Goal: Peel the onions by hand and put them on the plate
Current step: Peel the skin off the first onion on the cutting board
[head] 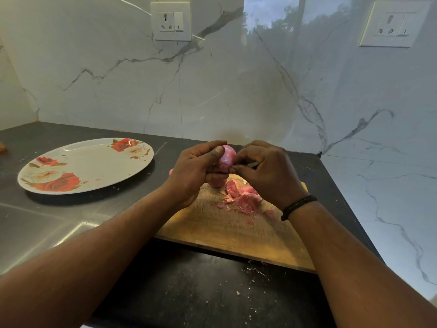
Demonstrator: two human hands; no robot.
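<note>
My left hand [194, 171] grips a small pink onion [227, 157] above the far end of the wooden cutting board [227, 230], thumb on its top. My right hand [264, 169] pinches at the onion's right side with its fingertips. A second onion [218, 183] sits on the board under my left hand, mostly hidden. A pile of pink onion skins [243, 200] lies on the board below my hands. The white plate with red roses [87, 165] stands to the left on the dark counter, holding only a tiny pink scrap.
The marble walls meet the counter [177, 292] close behind and to the right of the board. Two wall sockets [170, 21] are mounted above. Small skin crumbs are scattered on the counter in front of the board. Another pink piece [171, 172] peeks out left of my left hand.
</note>
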